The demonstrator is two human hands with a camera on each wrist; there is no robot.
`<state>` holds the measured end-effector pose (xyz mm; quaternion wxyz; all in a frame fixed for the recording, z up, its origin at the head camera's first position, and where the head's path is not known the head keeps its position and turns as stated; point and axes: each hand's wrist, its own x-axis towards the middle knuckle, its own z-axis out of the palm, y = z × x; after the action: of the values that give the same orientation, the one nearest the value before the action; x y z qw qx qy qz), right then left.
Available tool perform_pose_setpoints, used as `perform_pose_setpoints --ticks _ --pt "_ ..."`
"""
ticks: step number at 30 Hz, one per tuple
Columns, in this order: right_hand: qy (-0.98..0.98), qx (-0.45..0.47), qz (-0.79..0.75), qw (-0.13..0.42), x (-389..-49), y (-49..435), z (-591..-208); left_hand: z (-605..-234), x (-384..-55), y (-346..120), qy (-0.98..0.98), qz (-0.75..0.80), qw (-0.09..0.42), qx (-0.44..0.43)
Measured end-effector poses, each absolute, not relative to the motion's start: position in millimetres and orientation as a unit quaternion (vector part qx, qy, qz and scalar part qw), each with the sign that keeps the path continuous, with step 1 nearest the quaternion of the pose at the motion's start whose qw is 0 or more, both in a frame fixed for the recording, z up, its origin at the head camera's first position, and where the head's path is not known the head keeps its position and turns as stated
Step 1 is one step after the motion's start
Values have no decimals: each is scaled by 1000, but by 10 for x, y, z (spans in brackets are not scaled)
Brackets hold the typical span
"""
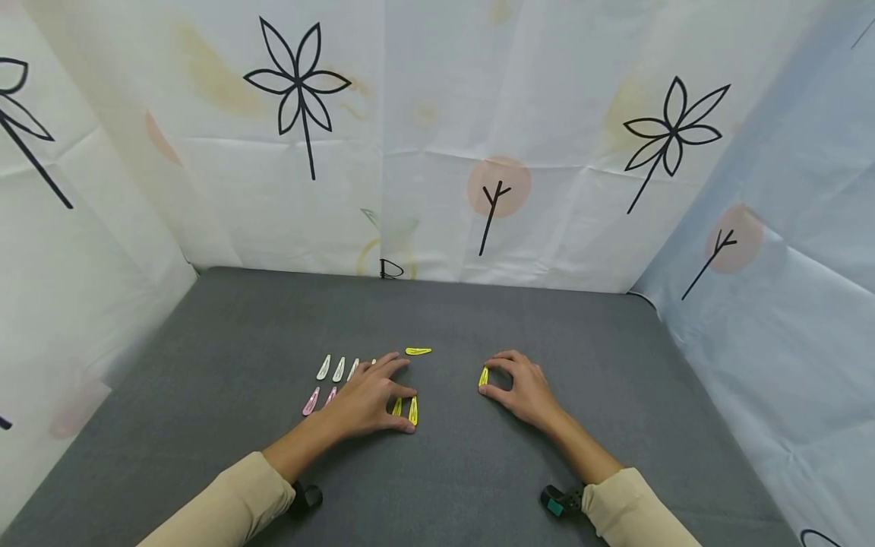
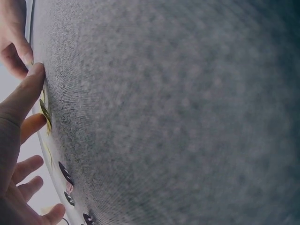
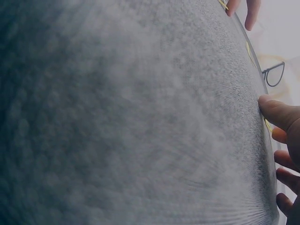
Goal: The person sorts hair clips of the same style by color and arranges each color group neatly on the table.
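Small snap hair clips lie on the grey table. My left hand (image 1: 369, 401) reaches over them, thumb and forefinger at the two ends of a yellow hair clip (image 1: 413, 411). A second yellow clip (image 1: 397, 406) lies just left of it, partly behind the hand. To the right, my right hand (image 1: 522, 387) pinches another yellow clip (image 1: 483, 377) end to end between thumb and forefinger, down at the table surface. One more yellow clip (image 1: 418, 351) lies sideways beyond the left hand. In the left wrist view, the forefinger touches a yellow clip (image 2: 45, 112).
White clips (image 1: 339, 369) stand in a row left of the left hand, some hidden behind its fingers. Pink clips (image 1: 311, 401) lie nearer, beside the left wrist. Printed cloth walls (image 1: 437, 137) enclose the table (image 1: 581, 327) at the back and sides.
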<state>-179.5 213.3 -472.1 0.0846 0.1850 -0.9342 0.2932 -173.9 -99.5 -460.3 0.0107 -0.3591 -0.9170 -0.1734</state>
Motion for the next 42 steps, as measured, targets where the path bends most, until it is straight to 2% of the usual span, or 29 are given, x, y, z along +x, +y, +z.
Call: perform_pose_setpoints --ticks 12,23,31,42 --pt "-934 183 296 86 -1795 2133 -4726 -4534 -1798 -980 -917 -186 29 -351" --pt "-933 184 296 87 -1795 2146 -4738 -4496 -2071 -964 -940 -186 48 -283" --pt "-932 187 299 86 -1802 2152 -4739 -4521 -2202 -941 -954 -196 13 -227" --pt "-931 188 300 88 -1801 2148 -4740 -4502 -2278 -898 -952 -207 -19 -223"
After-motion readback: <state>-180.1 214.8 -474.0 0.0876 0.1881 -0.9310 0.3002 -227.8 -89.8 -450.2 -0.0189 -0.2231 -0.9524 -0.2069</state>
